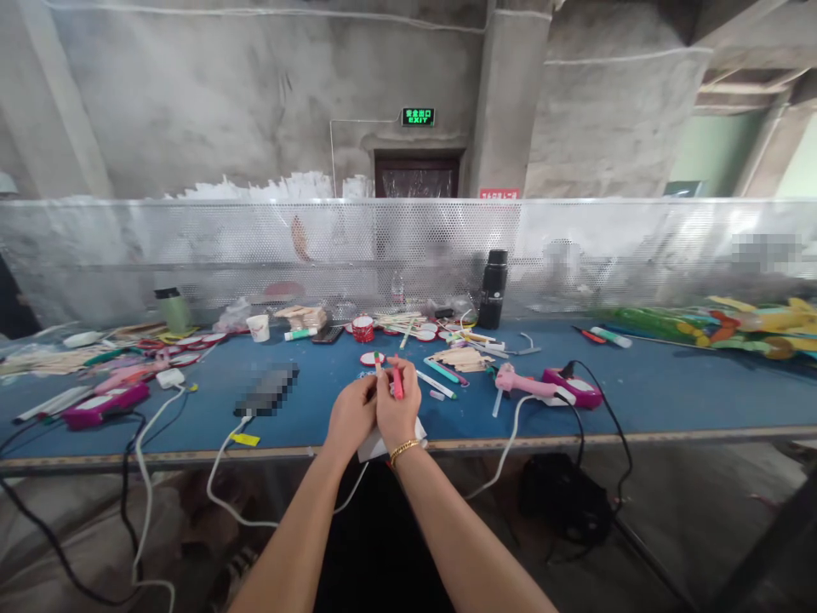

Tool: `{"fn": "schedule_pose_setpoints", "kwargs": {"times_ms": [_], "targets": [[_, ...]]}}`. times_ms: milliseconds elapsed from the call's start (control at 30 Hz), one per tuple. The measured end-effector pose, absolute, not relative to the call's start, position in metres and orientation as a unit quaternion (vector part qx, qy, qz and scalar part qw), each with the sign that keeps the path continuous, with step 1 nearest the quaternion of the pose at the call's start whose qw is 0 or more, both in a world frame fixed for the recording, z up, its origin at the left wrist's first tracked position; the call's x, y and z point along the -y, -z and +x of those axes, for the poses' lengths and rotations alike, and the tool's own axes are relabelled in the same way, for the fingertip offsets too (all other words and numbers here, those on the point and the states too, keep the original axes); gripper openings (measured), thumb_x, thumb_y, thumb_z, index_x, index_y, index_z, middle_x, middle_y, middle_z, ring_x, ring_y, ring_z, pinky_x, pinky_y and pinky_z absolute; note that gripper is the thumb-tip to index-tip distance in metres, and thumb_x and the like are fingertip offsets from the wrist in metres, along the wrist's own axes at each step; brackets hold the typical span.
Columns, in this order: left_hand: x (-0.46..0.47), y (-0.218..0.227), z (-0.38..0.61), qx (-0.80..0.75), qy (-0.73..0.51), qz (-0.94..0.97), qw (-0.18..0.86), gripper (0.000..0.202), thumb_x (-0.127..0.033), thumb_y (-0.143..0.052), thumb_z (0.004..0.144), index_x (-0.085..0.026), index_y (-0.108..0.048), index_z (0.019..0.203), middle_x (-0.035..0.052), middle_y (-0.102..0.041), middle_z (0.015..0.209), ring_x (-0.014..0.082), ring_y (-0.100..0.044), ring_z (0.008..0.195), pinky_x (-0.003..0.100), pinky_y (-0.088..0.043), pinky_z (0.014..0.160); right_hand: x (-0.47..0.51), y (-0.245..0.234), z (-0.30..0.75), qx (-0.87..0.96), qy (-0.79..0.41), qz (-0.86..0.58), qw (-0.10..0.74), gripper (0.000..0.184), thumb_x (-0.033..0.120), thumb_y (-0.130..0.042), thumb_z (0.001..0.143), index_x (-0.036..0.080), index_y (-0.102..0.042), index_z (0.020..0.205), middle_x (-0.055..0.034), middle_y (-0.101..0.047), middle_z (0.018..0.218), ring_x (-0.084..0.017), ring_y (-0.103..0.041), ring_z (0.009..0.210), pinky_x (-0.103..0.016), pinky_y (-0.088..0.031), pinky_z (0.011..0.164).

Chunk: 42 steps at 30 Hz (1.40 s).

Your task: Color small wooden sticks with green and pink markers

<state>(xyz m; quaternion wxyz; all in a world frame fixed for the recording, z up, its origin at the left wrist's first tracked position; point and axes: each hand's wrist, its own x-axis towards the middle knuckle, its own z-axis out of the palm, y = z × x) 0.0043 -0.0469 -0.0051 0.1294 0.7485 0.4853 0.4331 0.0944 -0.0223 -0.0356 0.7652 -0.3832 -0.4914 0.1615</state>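
Note:
My right hand point(399, 410), with a gold bracelet at the wrist, is closed around a red marker point(398, 385) that points up between the fingers. Beside it, my left hand point(352, 414) is closed, its fingertips meeting the right hand. A small wooden craft stick point(377, 363) with a green end rises where the two hands meet; the fingers hide its lower part. Under the hands lies white paper point(374, 446) at the table's edge. Just beyond them is a round red-rimmed white disc point(372, 359). To the right are a white marker point(437, 385) and a turquoise marker point(440, 369).
A pink glue gun point(527, 385) with a cable lies to the right by a purple box point(578, 389). A phone point(266, 392) on a white cable is at left. Behind stand a black thermos point(494, 289), red tape roll point(362, 328) and paper cup point(259, 328), before a perforated metal screen point(332, 247).

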Motion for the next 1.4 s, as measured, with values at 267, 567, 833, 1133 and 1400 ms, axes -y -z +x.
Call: {"fn": "schedule_pose_setpoints", "kwargs": {"times_ms": [267, 567, 833, 1133, 1400], "targets": [[0.0491, 0.0047, 0.0048, -0.49, -0.43, 0.746, 0.132, 0.028, -0.026, -0.051, 0.094, -0.02, -0.076, 0.103, 0.0077, -0.076, 0.096, 0.0211, -0.061, 0.082, 0.029, -0.038, 0.07, 0.0235, 0.0351, 0.0945, 0.489, -0.166, -0.383, 0.765, 0.02, 0.029, -0.058, 0.086, 0.022, -0.061, 0.105, -0.0003, -0.068, 0.083, -0.02, -0.065, 0.08, -0.036, -0.051, 0.086], [0.0468, 0.0053, 0.0042, -0.503, -0.421, 0.745, 0.125, 0.027, -0.028, -0.049, 0.096, -0.02, -0.074, 0.097, 0.0071, -0.076, 0.094, 0.0208, -0.061, 0.081, 0.028, -0.037, 0.069, 0.0235, 0.0341, 0.0952, 0.489, -0.157, -0.369, 0.775, 0.019, 0.026, -0.059, 0.086, 0.023, -0.062, 0.104, 0.0006, -0.069, 0.083, -0.02, -0.066, 0.079, -0.034, -0.051, 0.085], [0.0476, 0.0033, 0.0045, -0.5, -0.414, 0.75, 0.127, 0.026, -0.027, -0.05, 0.094, -0.019, -0.074, 0.098, 0.0082, -0.076, 0.095, 0.0209, -0.061, 0.081, 0.029, -0.037, 0.07, 0.022, 0.0343, 0.0943, 0.483, -0.166, -0.375, 0.773, 0.018, 0.026, -0.058, 0.085, 0.023, -0.061, 0.103, 0.0009, -0.068, 0.082, -0.019, -0.064, 0.079, -0.034, -0.05, 0.085], [0.0469, 0.0036, 0.0046, -0.511, -0.415, 0.742, 0.126, 0.026, -0.029, -0.051, 0.095, -0.019, -0.075, 0.096, 0.0073, -0.076, 0.091, 0.0207, -0.062, 0.078, 0.028, -0.037, 0.067, 0.0223, 0.0331, 0.0942, 0.488, -0.166, -0.366, 0.775, 0.017, 0.025, -0.057, 0.086, 0.023, -0.061, 0.102, 0.0008, -0.067, 0.082, -0.019, -0.064, 0.079, -0.034, -0.051, 0.083], [0.048, 0.0014, 0.0065, -0.507, -0.411, 0.748, 0.119, 0.027, -0.028, -0.049, 0.095, -0.019, -0.075, 0.098, 0.009, -0.077, 0.095, 0.0221, -0.064, 0.082, 0.029, -0.038, 0.069, 0.0232, 0.0317, 0.096, 0.487, -0.152, -0.371, 0.776, 0.015, 0.026, -0.057, 0.085, 0.023, -0.061, 0.1, -0.0003, -0.068, 0.086, -0.019, -0.065, 0.082, -0.034, -0.051, 0.086]]}}
